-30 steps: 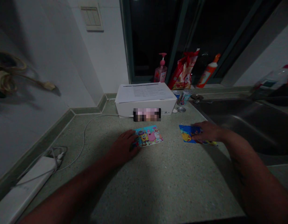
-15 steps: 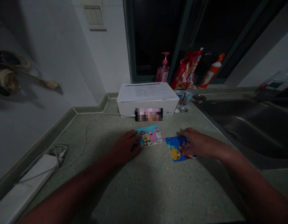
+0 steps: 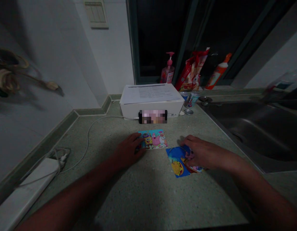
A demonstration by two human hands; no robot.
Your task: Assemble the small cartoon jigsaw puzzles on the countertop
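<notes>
A picture card point(image 3: 155, 140) with cartoon figures on a light background lies flat on the counter. My left hand point(image 3: 129, 149) grips its left end, thumb at the near edge and fingers over the far corner. Nearer and to the right is a blue picture card point(image 3: 176, 160) with a yellow figure at its lower left. My right hand point(image 3: 201, 152) has its fingers and thumb closed about the right part of this card, covering that side. The blue card sits tilted relative to the other, its upper left corner close to the first card's lower right corner.
A phone point(image 3: 153, 116) with a blurred screen leans on a white box point(image 3: 150, 107), its cable point(image 3: 88, 138) running left. On the left lies a white power strip point(image 3: 30, 186). A sink point(image 3: 259, 134) is at right. Cans point(image 3: 193, 99) and a pink pump bottle point(image 3: 167, 73) stand behind.
My right hand has drawn the blue card toward me and slightly left. My left hand and its card have barely moved.
</notes>
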